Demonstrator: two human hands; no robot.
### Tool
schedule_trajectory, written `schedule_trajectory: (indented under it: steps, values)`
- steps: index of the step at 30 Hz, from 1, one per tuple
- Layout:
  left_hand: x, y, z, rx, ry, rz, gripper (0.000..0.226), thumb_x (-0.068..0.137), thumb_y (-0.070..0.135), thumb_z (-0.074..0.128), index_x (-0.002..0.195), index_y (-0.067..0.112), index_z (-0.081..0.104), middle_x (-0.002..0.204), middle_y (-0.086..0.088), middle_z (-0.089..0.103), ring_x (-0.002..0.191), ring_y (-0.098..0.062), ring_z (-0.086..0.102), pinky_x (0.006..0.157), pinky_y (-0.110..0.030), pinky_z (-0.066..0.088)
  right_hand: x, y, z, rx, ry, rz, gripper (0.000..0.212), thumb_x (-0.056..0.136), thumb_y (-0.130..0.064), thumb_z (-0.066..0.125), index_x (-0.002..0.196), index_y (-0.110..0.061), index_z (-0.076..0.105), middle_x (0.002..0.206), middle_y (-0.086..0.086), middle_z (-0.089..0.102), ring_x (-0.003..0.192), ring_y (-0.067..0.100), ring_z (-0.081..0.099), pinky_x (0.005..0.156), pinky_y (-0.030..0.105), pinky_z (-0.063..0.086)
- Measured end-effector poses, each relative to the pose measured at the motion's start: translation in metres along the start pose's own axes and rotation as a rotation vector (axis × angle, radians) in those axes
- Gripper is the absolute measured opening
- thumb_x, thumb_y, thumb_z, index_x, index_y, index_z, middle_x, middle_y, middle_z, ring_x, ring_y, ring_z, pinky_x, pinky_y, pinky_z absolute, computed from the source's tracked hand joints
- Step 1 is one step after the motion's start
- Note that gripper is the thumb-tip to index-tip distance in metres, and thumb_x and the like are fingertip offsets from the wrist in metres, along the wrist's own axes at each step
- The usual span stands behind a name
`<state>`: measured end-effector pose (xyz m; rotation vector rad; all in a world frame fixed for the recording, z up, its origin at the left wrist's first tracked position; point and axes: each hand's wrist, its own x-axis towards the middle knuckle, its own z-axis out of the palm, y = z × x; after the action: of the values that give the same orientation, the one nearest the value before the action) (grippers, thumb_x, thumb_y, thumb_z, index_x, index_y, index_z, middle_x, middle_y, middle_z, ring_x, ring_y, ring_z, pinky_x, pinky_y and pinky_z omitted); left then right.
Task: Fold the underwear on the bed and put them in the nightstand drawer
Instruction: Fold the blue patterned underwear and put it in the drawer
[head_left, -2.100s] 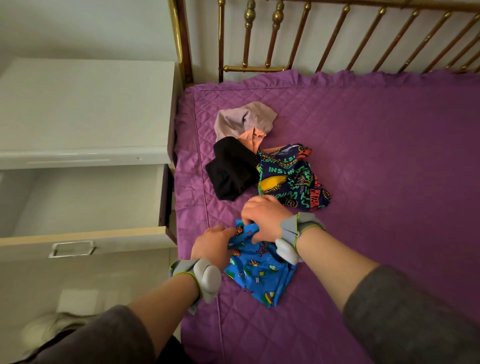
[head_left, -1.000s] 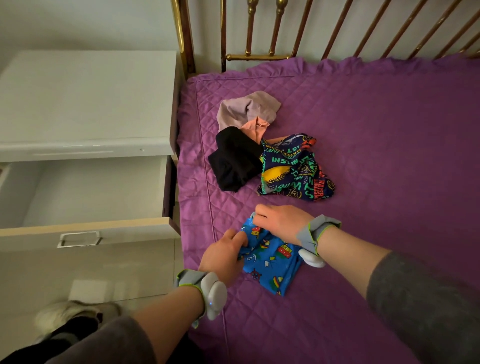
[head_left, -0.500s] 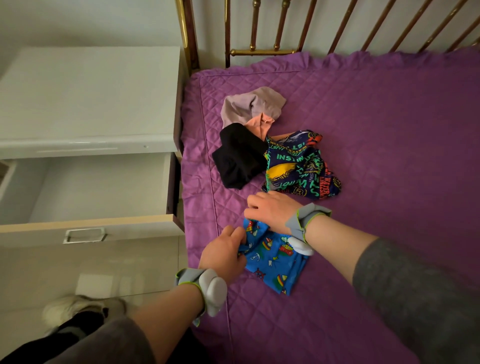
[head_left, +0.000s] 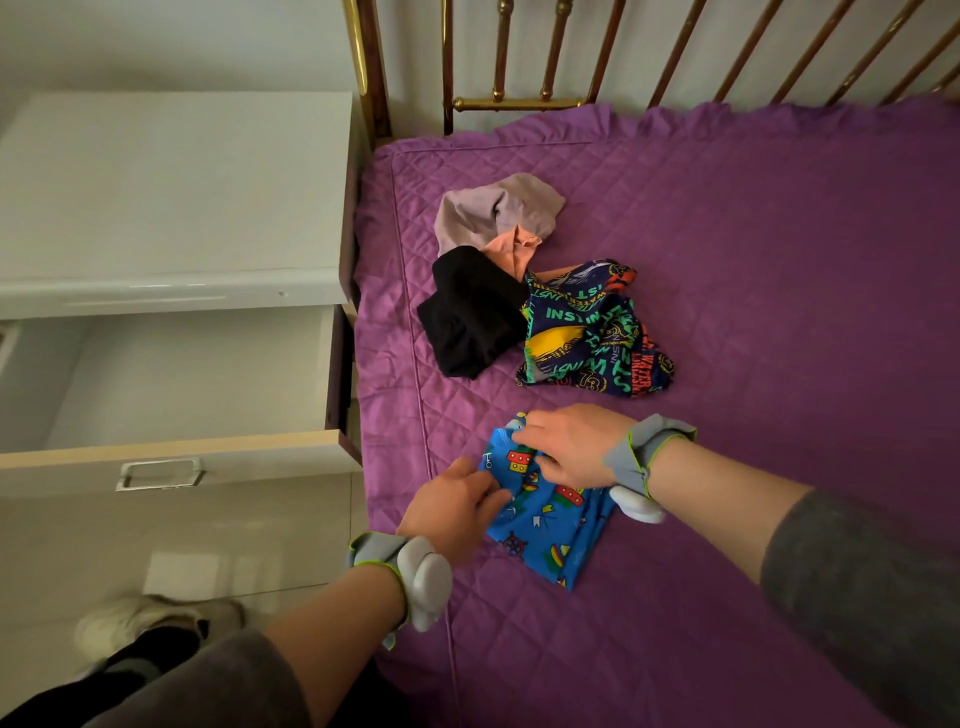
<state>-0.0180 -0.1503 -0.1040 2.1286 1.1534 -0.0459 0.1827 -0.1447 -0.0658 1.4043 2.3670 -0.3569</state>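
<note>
Bed (head_left: 753, 249) w/ purple quilted cover fills the right side, brass headboard (head_left: 675, 47) at the far end. White nightstand (head_left: 171, 197) stands against the bed's left edge. Its drawer (head_left: 182, 374) is pulled out, inside bare as far as it shows, metal handle (head_left: 160, 474) on the front.

Loose pile sits mid-bed, toward the nightstand side: mauve piece (head_left: 488, 213) farthest, peach piece (head_left: 515, 253) tucked under it, black piece (head_left: 470, 312) in front, navy lettered piece (head_left: 587, 332) to the right, touching the black one. All crumpled.

Blue cartoon-print underwear (head_left: 545, 519) lies flat on the cover near the bed's left edge, nearer than the pile and apart from it. Long axis runs diagonal: far-left end under the hands, near-right corner pointing back at the person.

Right hand (head_left: 566, 447) lies on the far end of it, fingers fairly straight, pointing left, pressing down, not clenched. Left hand (head_left: 447, 512) meets its left edge w/ fingertips on the fabric; can't tell if it pinches or only touches. Grey bands on both wrists.

Pale shoe (head_left: 140, 623) on the floor, bottom left, blurred.
</note>
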Motion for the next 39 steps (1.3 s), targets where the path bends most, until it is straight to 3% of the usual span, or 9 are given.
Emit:
schedule_trajectory:
  steps: [4,7,9,11,13,17,24,32,39]
  values:
    - [0.003,0.001,-0.001,0.025,0.013,-0.021,0.021,0.09,0.027,0.055,0.106,0.014,0.06,0.11,-0.003,0.053,0.096,-0.025,0.059,0.08,-0.036,0.048,0.009,-0.005,-0.011,-0.044,0.01,0.022,0.024,0.096,-0.031,0.043,0.11,-0.015,0.056,0.115,0.006,0.051,0.105,0.029,0.053,0.067,0.036,0.034]
    - [0.003,0.006,0.001,0.052,0.037,-0.128,0.036,0.083,0.034,0.063,0.108,0.013,0.05,0.113,-0.004,0.048,0.1,-0.026,0.055,0.08,-0.038,0.048,0.02,-0.005,-0.02,-0.068,0.019,-0.053,0.016,0.086,-0.023,0.059,0.101,-0.017,0.059,0.132,0.004,0.041,0.119,0.027,0.041,0.087,0.038,0.036]
    - [0.002,0.008,0.004,0.087,0.028,-0.177,0.047,0.081,0.04,0.065,0.113,0.014,0.044,0.118,-0.004,0.047,0.108,-0.025,0.051,0.087,-0.039,0.048,0.028,-0.007,-0.025,0.006,-0.057,-0.049,0.022,0.08,-0.015,0.065,0.099,-0.019,0.054,0.134,0.003,0.042,0.118,0.027,0.045,0.086,0.038,0.036]
    - [0.002,0.009,0.006,0.093,0.008,-0.218,0.053,0.081,0.044,0.064,0.12,0.015,0.042,0.122,-0.004,0.047,0.113,-0.024,0.05,0.091,-0.04,0.048,0.034,-0.008,-0.027,0.109,-0.152,0.005,0.043,0.079,-0.012,0.066,0.115,-0.02,0.044,0.128,0.005,0.049,0.112,0.03,0.052,0.077,0.036,0.037]
    - [0.003,0.01,0.009,0.093,-0.008,-0.253,0.056,0.081,0.047,0.063,0.122,0.016,0.042,0.123,-0.005,0.05,0.113,-0.025,0.051,0.092,-0.04,0.048,0.037,-0.007,-0.025,0.082,-0.25,0.026,0.062,0.082,-0.016,0.065,0.135,-0.021,0.033,0.13,0.005,0.053,0.117,0.03,0.05,0.085,0.039,0.041]
    - [0.003,0.016,0.013,0.098,-0.056,-0.261,0.056,0.081,0.049,0.062,0.122,0.014,0.046,0.123,-0.008,0.052,0.111,-0.026,0.054,0.089,-0.038,0.049,0.035,-0.005,-0.021,-0.119,-0.286,-0.024,0.05,0.085,-0.027,0.062,0.132,-0.022,0.045,0.131,0.004,0.051,0.125,0.026,0.04,0.1,0.042,0.033]
    - [0.005,0.032,0.013,0.085,0.037,-0.174,0.042,0.081,0.035,0.066,0.106,0.012,0.042,0.113,-0.006,0.054,0.105,-0.026,0.055,0.078,-0.04,0.049,0.001,0.001,-0.011,0.041,-0.104,0.051,0.046,0.072,-0.021,0.073,0.108,-0.015,0.046,0.115,0.005,0.046,0.108,0.025,0.046,0.081,0.035,0.039]
    - [-0.003,0.05,0.03,0.401,-0.019,0.187,0.032,0.09,0.012,0.041,0.121,0.015,0.038,0.12,-0.005,0.046,0.11,-0.027,0.047,0.085,-0.038,0.039,-0.04,-0.001,0.021,-0.025,0.023,0.063,0.03,0.08,-0.009,0.06,0.105,-0.012,0.043,0.112,0.007,0.043,0.1,0.027,0.051,0.062,0.038,0.041]
    - [-0.009,0.053,0.026,0.5,-0.138,0.24,0.036,0.091,0.011,0.039,0.127,0.014,0.037,0.124,-0.008,0.043,0.112,-0.03,0.046,0.087,-0.04,0.038,-0.058,0.006,0.027,0.012,0.035,-0.029,0.028,0.08,-0.003,0.051,0.107,-0.009,0.047,0.113,0.011,0.045,0.102,0.029,0.048,0.078,0.044,0.047]
